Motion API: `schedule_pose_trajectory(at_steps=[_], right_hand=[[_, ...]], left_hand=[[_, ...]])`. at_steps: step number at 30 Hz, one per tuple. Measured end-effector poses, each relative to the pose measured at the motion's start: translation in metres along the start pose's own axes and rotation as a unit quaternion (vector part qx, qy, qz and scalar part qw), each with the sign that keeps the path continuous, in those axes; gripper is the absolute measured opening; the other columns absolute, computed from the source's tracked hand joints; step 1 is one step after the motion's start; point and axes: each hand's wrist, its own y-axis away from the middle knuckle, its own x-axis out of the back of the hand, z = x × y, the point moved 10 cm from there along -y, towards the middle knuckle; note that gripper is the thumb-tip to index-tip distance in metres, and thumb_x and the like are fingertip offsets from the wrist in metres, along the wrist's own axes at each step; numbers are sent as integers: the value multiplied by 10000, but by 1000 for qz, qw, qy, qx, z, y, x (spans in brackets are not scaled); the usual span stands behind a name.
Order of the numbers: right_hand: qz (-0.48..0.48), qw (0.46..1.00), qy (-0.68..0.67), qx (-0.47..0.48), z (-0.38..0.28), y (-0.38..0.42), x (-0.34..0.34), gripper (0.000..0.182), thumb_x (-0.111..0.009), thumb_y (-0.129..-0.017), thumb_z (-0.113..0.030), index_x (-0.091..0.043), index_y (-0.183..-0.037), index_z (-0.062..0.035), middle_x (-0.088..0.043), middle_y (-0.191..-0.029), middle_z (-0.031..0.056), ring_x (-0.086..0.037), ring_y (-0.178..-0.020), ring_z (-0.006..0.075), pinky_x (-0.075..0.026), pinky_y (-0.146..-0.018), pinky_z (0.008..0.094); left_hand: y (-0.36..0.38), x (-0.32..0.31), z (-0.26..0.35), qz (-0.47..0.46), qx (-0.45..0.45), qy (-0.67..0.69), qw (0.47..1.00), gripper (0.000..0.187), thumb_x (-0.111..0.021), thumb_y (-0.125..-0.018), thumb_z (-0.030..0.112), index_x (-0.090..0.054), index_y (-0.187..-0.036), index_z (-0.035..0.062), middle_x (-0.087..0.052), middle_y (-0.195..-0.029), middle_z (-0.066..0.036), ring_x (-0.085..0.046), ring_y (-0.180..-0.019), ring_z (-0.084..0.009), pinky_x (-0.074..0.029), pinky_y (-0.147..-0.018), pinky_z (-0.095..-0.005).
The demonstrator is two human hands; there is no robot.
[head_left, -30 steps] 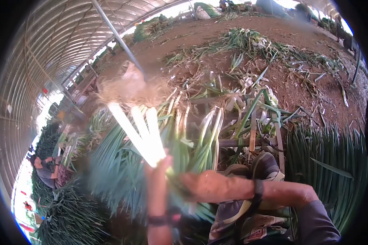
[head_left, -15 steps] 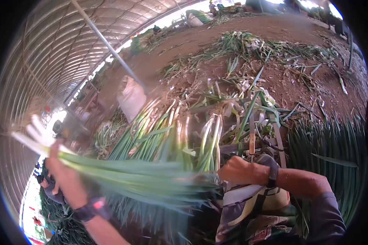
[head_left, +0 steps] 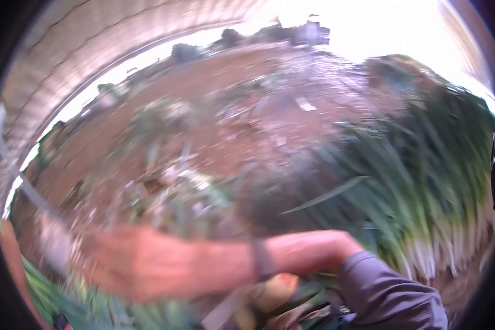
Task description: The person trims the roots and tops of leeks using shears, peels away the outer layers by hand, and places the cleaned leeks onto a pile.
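Observation:
My right hand [head_left: 132,261] reaches across the lower left, smeared by motion, so its fingers cannot be made out. A dark band circles that wrist. Beneath and left of it, green onion leaves [head_left: 60,300] run along the bottom of the view. At the far left edge, only a narrow strip of skin shows, which looks like my left arm [head_left: 15,264]; its fingers are hidden. Whether either hand grips the green onions cannot be seen.
A large row of green onions [head_left: 429,220], white ends toward me, lies on the right. Blurred leaf scraps [head_left: 187,181] litter the brown soil [head_left: 214,77]. A pale sack [head_left: 55,242] and a slanted pole [head_left: 36,195] stand at the left.
The view has swung right, bringing the row of green onions further in. My left hand, earlier holding a bunch of green onions, has slipped to the edge. My right hand has moved left in view.

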Motion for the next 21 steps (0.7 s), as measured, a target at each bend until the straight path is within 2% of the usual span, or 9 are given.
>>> schedule_pose_trajectory(at_steps=[2,4,7,8,11,13,16,19,21], right_hand=[[13,1000,15,16,5,-11,22,462,-576,-813,-218,-590,-1207,25,-607,-1232,178,-516,-1253,380,-458,-985,479],[-65,993,103,1,23,12,2,480,-563,-837,-248,-581,-1230,28,-613,-1217,182,-503,-1264,397,-421,-1017,477],[-241,956,160,-52,49,92,-19,468,-580,-852,-229,-566,-1250,17,-650,-1107,131,-561,-1171,313,-389,-1024,426],[-325,929,158,-81,58,120,-37,455,-594,-842,-213,-565,-1243,2,-667,-1050,94,-591,-1104,271,-396,-1002,403],[-379,912,101,-116,57,174,-44,265,-629,-816,-189,-665,-1044,-58,-667,-893,17,-599,-930,205,-401,-951,366],[-389,911,101,-88,49,193,-38,150,-631,-817,-173,-696,-914,-79,-661,-845,2,-594,-893,195,-403,-928,356],[-381,913,85,-121,57,208,-24,234,-713,-725,-223,-661,-868,-44,-674,-879,40,-643,-923,238,-371,-1010,397],[-393,907,93,-120,69,202,10,225,-697,-774,-203,-647,-916,-35,-670,-882,65,-645,-927,240,-416,-981,406],[-386,904,85,-165,72,192,65,240,-691,-796,-181,-636,-970,-26,-666,-907,89,-642,-946,244,-452,-936,415]], left_hand=[[40,-73,43,-94,-124,43,987,425,-675,-831,267,-510,-1098,-20,-541,-969,-212,-547,-908,-397,-450,-789,-477],[95,-139,69,-154,-239,-27,958,409,-685,-856,297,-614,-1165,39,-658,-1104,-166,-643,-1032,-344,-521,-859,-433],[185,-173,116,-170,-314,-49,933,467,-546,-914,100,-458,-1349,-45,-586,-1143,-287,-612,-1009,-424,-515,-849,-501],[208,-206,104,-314,-255,-50,913,549,-550,-901,71,-405,-1418,-43,-539,-1268,-288,-547,-1144,-452,-462,-983,-503],[250,-223,124,-424,-227,73,874,562,-546,-890,46,-387,-1419,-57,-546,-1231,-282,-546,-1139,-446,-462,-969,-507],[268,-232,133,-412,-276,83,864,572,-543,-879,24,-378,-1421,-57,-564,-1165,-263,-565,-1088,-434,-481,-936,-483],[263,-236,156,-391,-302,86,865,589,-562,-867,24,-377,-1420,-59,-572,-1097,-239,-569,-1054,-429,-491,-912,-476],[248,-241,192,-421,-349,68,834,592,-580,-869,49,-391,-1419,-63,-577,-1167,-260,-569,-1067,-429,-487,-927,-471],[230,-242,221,-373,-386,50,842,539,-610,-904,128,-466,-1398,-36,-577,-1269,-258,-561,-1131,-420,-461,-985,-481]])
